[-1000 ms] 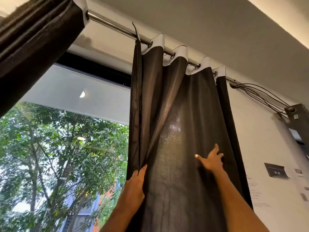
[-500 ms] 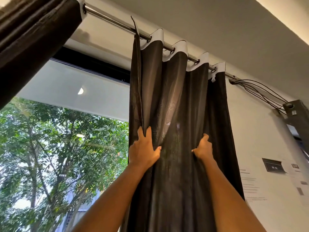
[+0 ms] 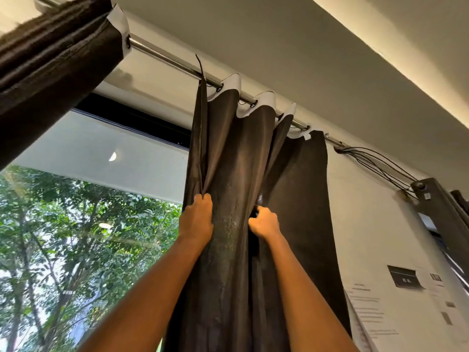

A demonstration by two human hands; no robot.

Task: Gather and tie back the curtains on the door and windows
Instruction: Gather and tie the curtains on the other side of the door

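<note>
- Filling the left side, one large window (image 3: pixel 127 158) looks out on green trees (image 3: pixel 63 237).
- Two dark brown curtains hang from one metal rod (image 3: pixel 165 55). The left curtain (image 3: pixel 50 59) is bunched in the upper left corner. It is well apart from the right curtain (image 3: pixel 241 153), which hangs in folds at the window's right edge, beside the white wall.
- Two bare arms reach up to the right curtain.
- The left hand (image 3: pixel 196 219) grips the folds at that curtain's left edge, fingers curled into the cloth.
- The right hand (image 3: pixel 264 223) clutches a fold nearer the wall, fingers curled round the fabric. One broad pleat lies between the two hands.
- One dark box (image 3: pixel 436 207) is fixed to the wall, and several thin black cables (image 3: pixel 375 166) run to it from the rod's end.
- One small dark sign (image 3: pixel 403 275) sits on the wall above printed sheets.
</note>
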